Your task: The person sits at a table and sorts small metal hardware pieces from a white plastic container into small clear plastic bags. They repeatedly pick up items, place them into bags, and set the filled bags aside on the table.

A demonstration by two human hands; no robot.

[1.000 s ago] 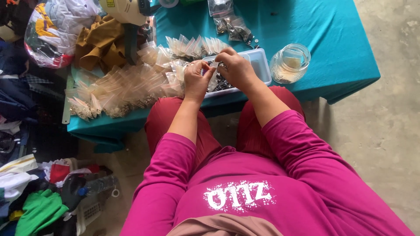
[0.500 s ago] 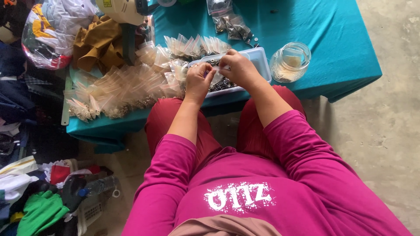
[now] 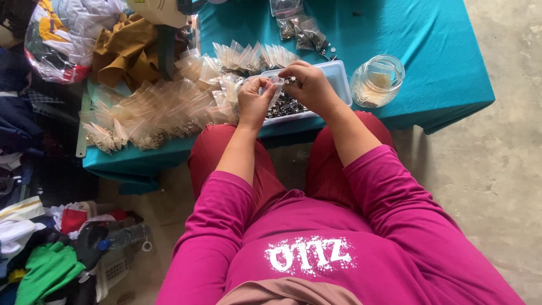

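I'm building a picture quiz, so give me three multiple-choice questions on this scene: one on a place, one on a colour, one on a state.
1. Where is the glass jar?
A. right of the white tray
B. on the floor
C. on the lap

2. What colour is the tablecloth?
A. red
B. teal
C. yellow

3. What do the left hand and right hand do?
A. rest apart
B. together hold a small clear bag
C. lift the jar

A: the jar stands beside the tray. B: the cloth is teal. B: both hands pinch the bag.

The person wears a magenta long-sleeved top with white lettering, sleeves pushed up, and red trousers.
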